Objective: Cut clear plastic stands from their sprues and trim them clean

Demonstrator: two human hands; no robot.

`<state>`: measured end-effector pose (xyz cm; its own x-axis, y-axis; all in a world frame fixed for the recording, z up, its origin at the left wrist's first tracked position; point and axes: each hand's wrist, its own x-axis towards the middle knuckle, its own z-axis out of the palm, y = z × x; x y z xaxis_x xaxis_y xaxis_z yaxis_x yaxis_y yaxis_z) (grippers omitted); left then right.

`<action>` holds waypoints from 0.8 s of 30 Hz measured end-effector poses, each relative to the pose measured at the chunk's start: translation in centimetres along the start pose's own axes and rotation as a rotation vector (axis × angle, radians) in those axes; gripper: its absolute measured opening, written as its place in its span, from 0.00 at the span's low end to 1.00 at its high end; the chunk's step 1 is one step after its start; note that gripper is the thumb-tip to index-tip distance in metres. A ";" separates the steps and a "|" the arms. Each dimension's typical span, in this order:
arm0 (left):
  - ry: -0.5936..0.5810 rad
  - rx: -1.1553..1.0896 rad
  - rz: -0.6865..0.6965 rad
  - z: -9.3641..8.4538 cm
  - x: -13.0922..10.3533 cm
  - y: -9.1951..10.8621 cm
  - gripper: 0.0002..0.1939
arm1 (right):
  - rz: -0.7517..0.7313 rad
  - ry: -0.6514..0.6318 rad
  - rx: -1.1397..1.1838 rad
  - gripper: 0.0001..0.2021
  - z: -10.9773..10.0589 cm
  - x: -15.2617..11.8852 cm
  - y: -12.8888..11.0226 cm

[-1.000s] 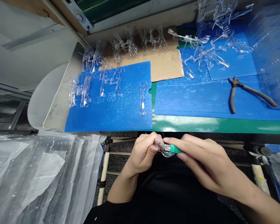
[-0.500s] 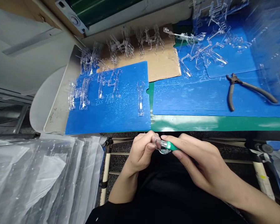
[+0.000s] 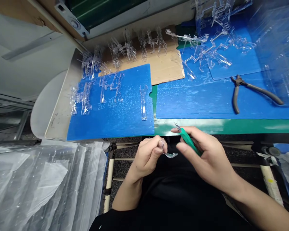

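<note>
My left hand [image 3: 149, 154] is closed on a small clear plastic part [image 3: 170, 155], whose curved end sticks out to the right of the fingers. Most of that part is hidden in the fist. In my right hand [image 3: 204, 150] is a green-handled craft knife [image 3: 189, 141], its thin metal blade pointing up and left, apart from the plastic part. Both hands are just in front of the table edge, above my lap. On the blue sheet [image 3: 125, 125] beyond lies a single long clear plastic piece [image 3: 144, 104].
Grey side cutters [image 3: 238, 81] lie with handles spread on the right blue sheet [image 3: 195, 106]. Clear plastic frames [image 3: 207, 54] are heaped at the back right. More clear frames [image 3: 86, 96] stand at left and on the cardboard [image 3: 166, 70]. Wrapped clear sheets [image 3: 38, 183] are stacked lower left.
My right hand has drawn the knife away from the plastic part, and its blade has swung to point upward. My left hand has stayed almost in place, still holding the part.
</note>
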<state>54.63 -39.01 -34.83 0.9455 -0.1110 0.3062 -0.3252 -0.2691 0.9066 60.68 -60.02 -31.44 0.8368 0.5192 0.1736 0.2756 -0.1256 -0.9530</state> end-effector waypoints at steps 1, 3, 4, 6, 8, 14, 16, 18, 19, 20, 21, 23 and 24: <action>-0.021 0.038 0.007 0.0 0.2 0.1 0.23 | 0.025 -0.025 0.043 0.07 0.1 0.1 -0.4; -0.057 0.134 0.044 0.1 0.5 0.5 0.20 | 0.098 -0.049 0.093 0.05 0.4 0.5 -0.9; -0.073 0.189 0.068 0.0 0.6 0.7 0.18 | 0.142 -0.044 0.102 0.06 0.6 0.7 -1.0; -0.111 0.316 0.084 -0.5 0.7 1.2 0.14 | 0.216 -0.014 0.103 0.10 0.7 1.2 -0.8; -0.175 0.466 0.053 -1.7 0.6 1.7 0.12 | 0.250 0.015 0.114 0.11 0.7 1.6 -0.3; -0.112 0.736 0.134 -4.6 0.1 2.3 0.12 | 0.314 0.001 0.189 0.10 1.5 1.6 0.3; -0.127 0.751 0.145 -4.1 0.2 2.1 0.13 | 0.324 -0.042 0.215 0.11 2.3 1.4 0.0; -0.142 0.756 0.146 -3.4 0.2 2.0 0.16 | 0.310 -0.059 0.206 0.10 2.9 1.4 -0.2; -0.153 0.770 0.134 -3.3 0.2 1.9 0.17 | 0.302 -0.063 0.196 0.10 2.9 1.5 -0.2; -0.163 0.792 0.114 -3.4 0.1 1.9 0.18 | 0.296 -0.066 0.187 0.10 2.8 1.6 -0.1; -0.169 0.819 0.091 -3.8 0.0 1.9 0.18 | 0.299 -0.063 0.183 0.10 2.6 1.6 0.1; -0.119 0.861 0.032 -5.5 -0.5 1.7 0.20 | 0.343 -0.017 0.211 0.10 1.7 1.7 0.8; -0.059 0.860 -0.005 -6.5 -0.8 1.6 0.23 | 0.380 0.016 0.257 0.10 1.3 1.7 1.2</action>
<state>53.50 -33.09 -31.76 0.9523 -0.1506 0.2655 -0.2440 -0.8982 0.3656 61.86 -58.19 -32.63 0.8635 0.4638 -0.1983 -0.1770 -0.0894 -0.9801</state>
